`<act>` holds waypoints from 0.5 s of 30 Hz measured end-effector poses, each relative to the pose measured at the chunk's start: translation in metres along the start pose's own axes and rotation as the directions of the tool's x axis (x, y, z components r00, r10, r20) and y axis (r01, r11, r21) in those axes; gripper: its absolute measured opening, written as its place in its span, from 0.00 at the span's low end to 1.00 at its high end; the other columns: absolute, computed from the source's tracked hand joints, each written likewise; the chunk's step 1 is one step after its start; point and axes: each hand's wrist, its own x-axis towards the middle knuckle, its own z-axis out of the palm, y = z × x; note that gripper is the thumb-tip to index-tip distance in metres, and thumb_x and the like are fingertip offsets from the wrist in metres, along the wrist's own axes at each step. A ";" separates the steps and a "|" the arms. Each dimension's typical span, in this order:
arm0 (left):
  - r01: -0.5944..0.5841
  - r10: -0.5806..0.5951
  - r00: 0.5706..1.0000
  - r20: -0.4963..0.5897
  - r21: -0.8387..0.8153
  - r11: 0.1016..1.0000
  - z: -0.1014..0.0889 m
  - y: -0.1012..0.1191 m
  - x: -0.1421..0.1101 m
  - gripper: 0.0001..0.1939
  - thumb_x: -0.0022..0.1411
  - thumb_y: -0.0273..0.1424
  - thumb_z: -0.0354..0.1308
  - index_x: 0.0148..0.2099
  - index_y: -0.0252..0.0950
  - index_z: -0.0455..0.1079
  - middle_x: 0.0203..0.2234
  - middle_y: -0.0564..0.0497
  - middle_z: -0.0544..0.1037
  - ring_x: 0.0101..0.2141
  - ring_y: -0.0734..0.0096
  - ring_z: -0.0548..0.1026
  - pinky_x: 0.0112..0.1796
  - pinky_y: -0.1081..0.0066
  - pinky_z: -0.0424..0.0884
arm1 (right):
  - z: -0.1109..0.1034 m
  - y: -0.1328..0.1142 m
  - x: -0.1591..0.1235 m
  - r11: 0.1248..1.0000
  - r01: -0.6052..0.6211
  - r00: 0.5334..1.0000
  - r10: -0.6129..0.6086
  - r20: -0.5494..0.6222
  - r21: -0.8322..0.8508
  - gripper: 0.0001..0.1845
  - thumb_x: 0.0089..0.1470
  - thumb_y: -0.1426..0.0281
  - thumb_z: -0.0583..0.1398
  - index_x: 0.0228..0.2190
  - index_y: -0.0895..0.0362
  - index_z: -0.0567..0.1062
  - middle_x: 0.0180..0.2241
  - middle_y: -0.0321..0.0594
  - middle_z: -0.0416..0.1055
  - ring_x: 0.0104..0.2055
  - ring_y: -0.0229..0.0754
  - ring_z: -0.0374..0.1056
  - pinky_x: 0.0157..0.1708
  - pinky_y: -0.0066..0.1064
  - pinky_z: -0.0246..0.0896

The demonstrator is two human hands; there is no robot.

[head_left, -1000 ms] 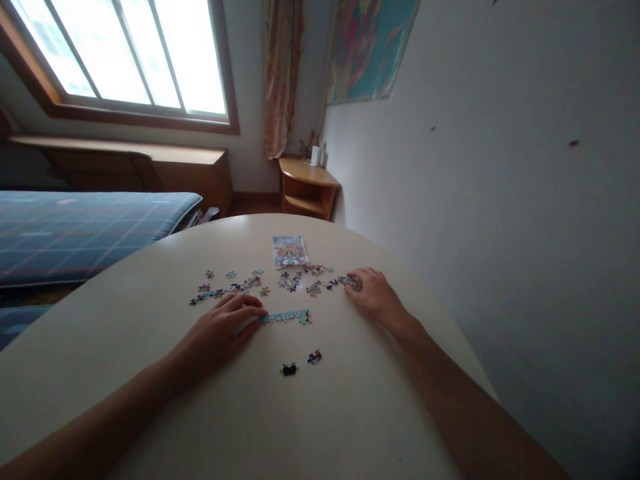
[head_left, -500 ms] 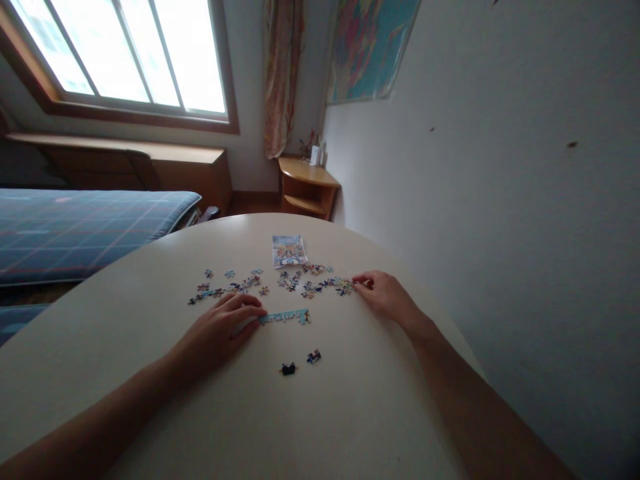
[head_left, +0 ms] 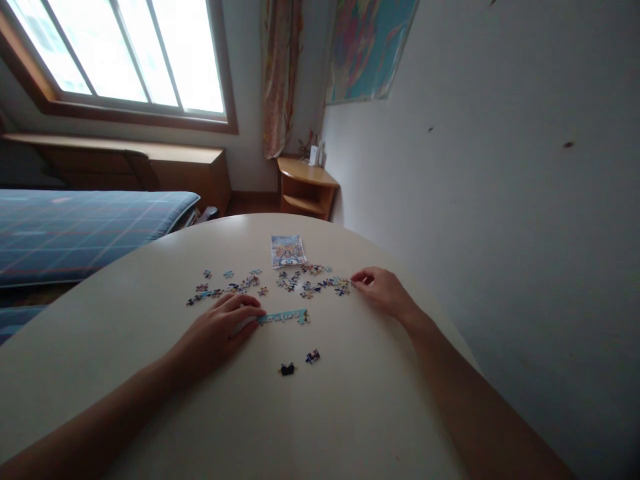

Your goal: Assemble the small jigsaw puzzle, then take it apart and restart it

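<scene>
Across the left end of a light-blue strip of joined jigsaw pieces (head_left: 285, 316) lie the fingertips of my left hand (head_left: 220, 325), thumb and fingers closed about it. At the right end of the loose jigsaw pieces (head_left: 341, 285), my right hand (head_left: 383, 291) has its thumb and forefinger pinched together. Whether a piece is between those fingertips is too small to make out. Closer to me, a dark jigsaw piece (head_left: 287, 369) and a purple-and-white jigsaw piece (head_left: 313, 356) lie apart on the table. More loose pieces (head_left: 245, 285) are spread beyond my left hand.
A printed picture sheet (head_left: 287, 251) lies behind the pieces on the round white table (head_left: 350, 413). The wall (head_left: 480, 200) runs close along the right. A bed with a plaid cover (head_left: 90, 233) stands at the left, and a wooden corner shelf (head_left: 307, 172) behind the table.
The whole view has shifted very slightly. Both hands keep nearly the same places, and no piece has visibly moved on the table.
</scene>
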 end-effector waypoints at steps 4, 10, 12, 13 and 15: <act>-0.003 0.003 1.000 -0.012 -0.002 1.000 -0.001 0.001 0.001 0.12 0.68 0.35 0.51 0.47 0.42 0.75 0.46 0.47 0.76 0.47 0.60 0.73 0.48 0.61 0.72 | -0.001 -0.003 -0.007 0.995 0.034 0.999 -0.032 0.019 -0.095 0.09 0.52 0.71 0.63 0.36 0.57 0.81 0.38 0.44 0.78 0.38 0.43 0.72 0.40 0.32 0.65; -0.001 0.001 1.000 -0.019 0.000 1.000 -0.002 0.002 0.000 0.12 0.68 0.34 0.51 0.47 0.42 0.75 0.46 0.47 0.76 0.47 0.61 0.73 0.47 0.63 0.72 | 0.003 0.002 -0.006 0.991 0.130 0.988 -0.126 0.085 -0.039 0.13 0.54 0.77 0.59 0.40 0.57 0.80 0.40 0.43 0.77 0.39 0.41 0.72 0.42 0.30 0.66; -0.001 0.001 1.000 -0.014 -0.002 1.000 -0.002 0.002 0.000 0.12 0.69 0.34 0.51 0.48 0.42 0.75 0.46 0.47 0.76 0.47 0.61 0.72 0.48 0.62 0.72 | 0.004 0.004 -0.004 0.989 0.143 0.989 -0.140 0.049 -0.050 0.15 0.53 0.79 0.58 0.40 0.57 0.80 0.40 0.43 0.77 0.41 0.41 0.72 0.44 0.31 0.66; -0.003 0.003 1.000 -0.009 -0.002 1.000 -0.002 0.002 0.000 0.13 0.69 0.34 0.50 0.48 0.42 0.75 0.46 0.47 0.76 0.47 0.60 0.72 0.48 0.61 0.72 | 0.004 0.005 -0.003 0.987 0.146 0.989 -0.145 0.019 -0.071 0.15 0.53 0.79 0.59 0.41 0.57 0.80 0.41 0.44 0.76 0.42 0.42 0.72 0.46 0.33 0.65; -0.003 0.003 1.000 0.001 -0.001 1.000 -0.002 0.001 0.000 0.13 0.69 0.34 0.50 0.48 0.41 0.75 0.47 0.46 0.76 0.48 0.60 0.72 0.48 0.61 0.72 | 0.005 0.007 -0.001 0.981 0.162 0.987 -0.164 -0.007 -0.109 0.13 0.54 0.76 0.60 0.41 0.58 0.80 0.43 0.46 0.76 0.45 0.44 0.71 0.51 0.36 0.63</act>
